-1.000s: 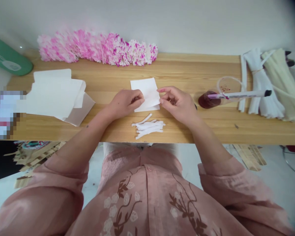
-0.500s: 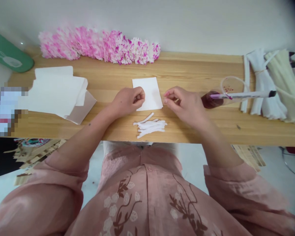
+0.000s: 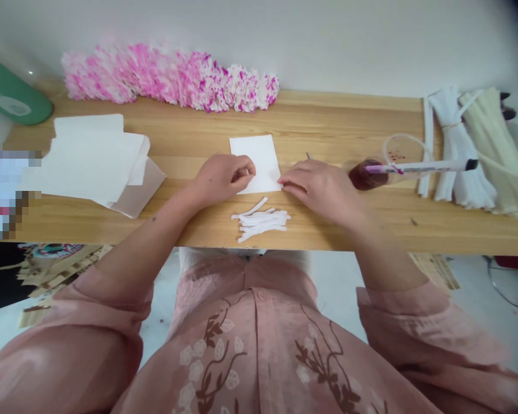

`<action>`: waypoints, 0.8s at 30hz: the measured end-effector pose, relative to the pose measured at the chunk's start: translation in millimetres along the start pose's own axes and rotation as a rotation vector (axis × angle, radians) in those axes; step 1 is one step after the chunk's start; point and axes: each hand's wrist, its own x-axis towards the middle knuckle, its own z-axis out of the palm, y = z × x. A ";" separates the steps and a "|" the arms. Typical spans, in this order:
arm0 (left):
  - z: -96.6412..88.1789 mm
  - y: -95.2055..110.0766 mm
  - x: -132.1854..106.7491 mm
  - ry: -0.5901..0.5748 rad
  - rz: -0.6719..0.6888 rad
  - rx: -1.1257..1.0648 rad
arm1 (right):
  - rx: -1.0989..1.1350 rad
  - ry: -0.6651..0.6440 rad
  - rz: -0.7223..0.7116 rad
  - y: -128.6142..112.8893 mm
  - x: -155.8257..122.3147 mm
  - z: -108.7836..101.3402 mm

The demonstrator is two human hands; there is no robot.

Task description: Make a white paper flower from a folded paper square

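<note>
A square of white paper [image 3: 259, 152], perhaps several layers, lies flat on the wooden table in front of me. My left hand [image 3: 224, 177] is at its left side, thumb and fingertips pinched together over the sheet; whatever they grip is too small to make out. At the lower right corner, my right hand [image 3: 317, 187] has its thumb and fingers closed on the paper's edge. The tip of a small dark object [image 3: 309, 155] pokes out behind that hand. Short white strips [image 3: 264, 223] lie in a loose pile just below the paper.
Pink and white ruffled flowers [image 3: 168, 77] line the wall. Larger white sheets [image 3: 90, 158] and a green bottle [image 3: 17, 95] are at left. To the right stand a cup of dark red liquid [image 3: 369, 174], a white marker [image 3: 440, 166] across it, and bundled white strips [image 3: 451, 138].
My right hand has moved slightly left, and its fingers have closed at the paper's corner. The dark tip behind it has come into view. My left hand stays in nearly the same place.
</note>
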 end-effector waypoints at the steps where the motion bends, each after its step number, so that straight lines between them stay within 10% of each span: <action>1: 0.3 -0.2 0.0 0.001 0.008 0.006 | -0.019 -0.002 0.008 0.0 0.2 0.8; 24: 4.3 1.1 1.2 -0.016 0.094 0.201 | 0.089 0.125 0.201 4.7 -6.3 -1.7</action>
